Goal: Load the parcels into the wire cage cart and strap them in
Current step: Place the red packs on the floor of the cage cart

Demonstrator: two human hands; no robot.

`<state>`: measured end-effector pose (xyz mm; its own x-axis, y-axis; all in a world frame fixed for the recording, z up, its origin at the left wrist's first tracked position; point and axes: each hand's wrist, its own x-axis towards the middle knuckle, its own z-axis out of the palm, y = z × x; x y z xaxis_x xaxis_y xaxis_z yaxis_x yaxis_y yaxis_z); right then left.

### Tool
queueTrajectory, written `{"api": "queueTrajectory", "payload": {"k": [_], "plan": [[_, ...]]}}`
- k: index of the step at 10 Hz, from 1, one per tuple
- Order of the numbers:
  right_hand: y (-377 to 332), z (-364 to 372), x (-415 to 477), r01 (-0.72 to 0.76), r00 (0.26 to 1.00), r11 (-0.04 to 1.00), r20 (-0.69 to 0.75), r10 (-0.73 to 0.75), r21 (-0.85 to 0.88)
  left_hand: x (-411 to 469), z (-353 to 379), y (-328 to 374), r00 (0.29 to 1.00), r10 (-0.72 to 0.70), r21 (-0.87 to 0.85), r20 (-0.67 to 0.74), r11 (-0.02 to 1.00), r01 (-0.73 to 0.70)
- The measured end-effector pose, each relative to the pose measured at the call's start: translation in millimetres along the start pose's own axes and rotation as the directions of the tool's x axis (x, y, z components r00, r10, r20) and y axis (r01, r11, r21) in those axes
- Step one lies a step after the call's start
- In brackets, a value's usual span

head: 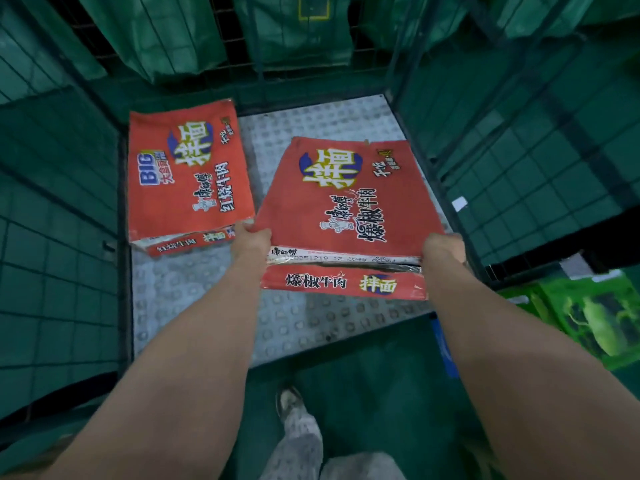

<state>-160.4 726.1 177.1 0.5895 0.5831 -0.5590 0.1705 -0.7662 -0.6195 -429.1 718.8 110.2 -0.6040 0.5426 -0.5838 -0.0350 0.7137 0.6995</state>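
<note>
I hold a red noodle carton [346, 202] with both hands over the studded metal floor [207, 289] of the wire cage cart. My left hand [251, 242] grips its near left corner and my right hand [443, 249] grips its near right corner. The carton sits at the cart's right side, slightly tilted, and I cannot tell whether its far end touches the floor. A second red carton [188, 174] lies flat on the cart floor at the back left, against the left wire wall [59, 220].
The cart's right wire wall [519, 168] stands close beside the held carton. Green sacks [207, 32] hang behind the back mesh. A green box [588, 313] lies on the floor outside at the right. My leg and shoe [291, 407] are at the cart's open front.
</note>
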Motion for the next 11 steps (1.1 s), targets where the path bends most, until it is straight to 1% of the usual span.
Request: {"api": "queueTrajectory", "payload": {"k": [1,2,3,4,5,6,7,8,9,10,11], "plan": [[-32,35,37,0.039,0.999,0.995,-0.031,-0.042,-0.090,15,12,19,0.999,-0.051,-0.087,0.000,0.995,0.051],[-52,61,74,0.067,0.997,0.993,-0.014,-0.069,-0.097,52,33,23,0.995,-0.084,-0.163,-0.045,0.984,0.075],[-75,94,111,0.133,0.991,0.991,0.007,-0.133,-0.017,77,50,35,0.991,-0.103,-0.195,-0.080,0.977,0.086],[-95,133,155,0.162,0.987,0.986,-0.011,-0.163,-0.037,112,74,41,0.985,-0.126,-0.214,-0.117,0.972,0.099],[-109,161,196,0.199,0.980,0.976,0.040,-0.197,-0.084,143,100,44,0.984,-0.121,-0.282,-0.133,0.956,0.079],[-117,189,241,0.243,0.970,0.965,0.040,-0.240,-0.102,179,130,41,0.980,-0.129,-0.329,-0.154,0.941,0.072],[-117,216,273,0.261,0.964,0.963,0.059,-0.258,-0.062,206,152,36,0.973,-0.132,-0.346,-0.189,0.936,0.060],[-111,246,300,0.289,0.956,0.957,0.057,-0.287,-0.030,237,167,27,0.965,-0.121,-0.304,-0.234,0.952,0.046],[-108,269,315,0.292,0.954,0.955,0.083,-0.288,-0.042,260,173,19,0.965,-0.126,-0.287,-0.231,0.956,0.056],[-101,292,325,0.249,0.962,0.968,0.114,-0.247,-0.007,280,175,11,0.959,-0.133,-0.206,-0.252,0.975,0.081],[-97,302,331,0.213,0.964,0.975,0.175,-0.199,-0.063,295,177,6,0.952,-0.149,-0.109,-0.267,0.986,0.124]]}}
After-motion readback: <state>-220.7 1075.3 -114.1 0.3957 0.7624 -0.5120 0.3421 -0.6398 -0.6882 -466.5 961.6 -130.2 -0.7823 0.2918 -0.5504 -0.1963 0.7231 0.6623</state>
